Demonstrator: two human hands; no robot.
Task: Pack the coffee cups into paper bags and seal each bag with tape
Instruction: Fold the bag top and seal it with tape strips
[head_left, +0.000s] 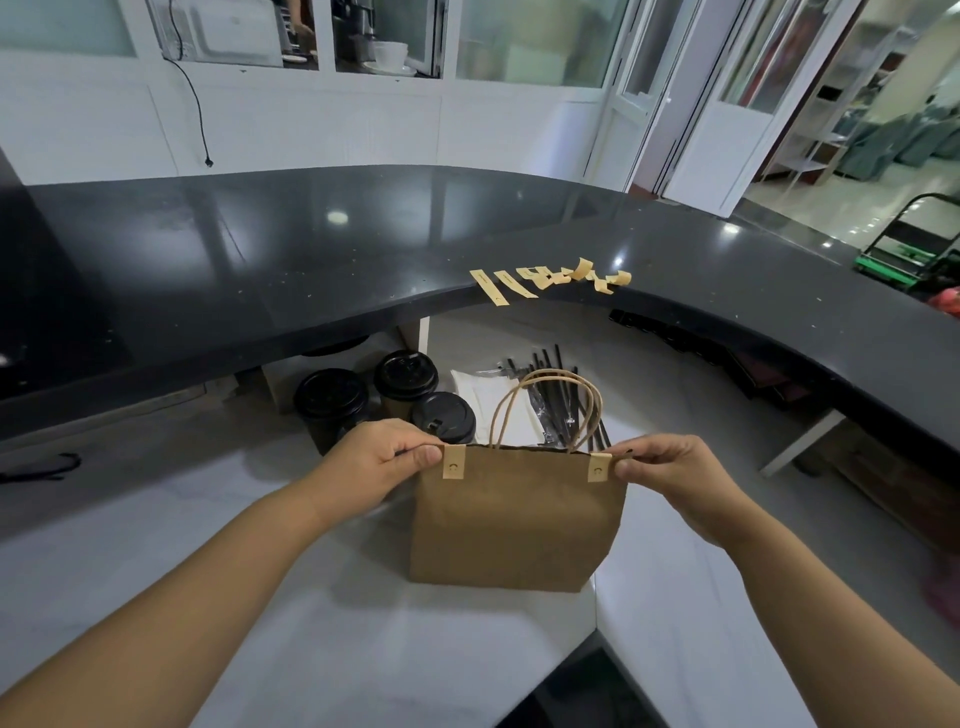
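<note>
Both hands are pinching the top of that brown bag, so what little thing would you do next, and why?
Probably let go and slide the paper bag aside. Two tape strips already fold over its closed top edge, pinched by the left hand and the right hand. Three lidded cups behind it still wait unpacked.

Both bare forearms reach forward and bend inward at the wrists. The left hand (387, 457) has its fingers curled, the thumb pressed flat against the forefinger side. The right hand (670, 470) is the same, thumb below the curled fingers, pinching.
</note>
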